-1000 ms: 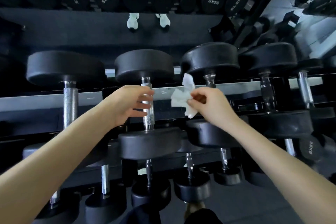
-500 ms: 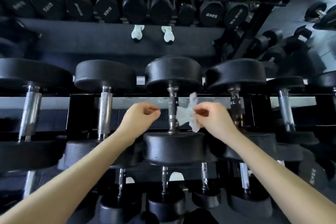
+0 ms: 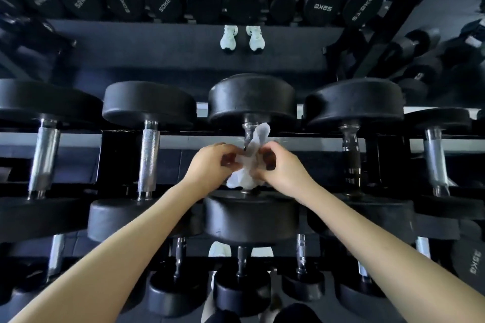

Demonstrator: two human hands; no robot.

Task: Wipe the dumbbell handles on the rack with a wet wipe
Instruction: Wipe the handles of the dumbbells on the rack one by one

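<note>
The left hand [image 3: 210, 162] and right hand [image 3: 283, 168] each pinched the wet wipe [image 3: 244, 178], bunched against the middle dumbbell handle [image 3: 248, 130], one either side of it. Limp and light, the wipe likely handled best wadded around that rigid handle.

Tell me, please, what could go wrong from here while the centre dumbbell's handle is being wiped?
1. The wet wipe is bunched between the left hand and right hand, one flap sticking up loose, so parts of the handle may be missed.
2. Both hands sit in the gap between the dumbbell's heads; if it rolls on the rack, the fingers could be pinched against the near head.
</note>
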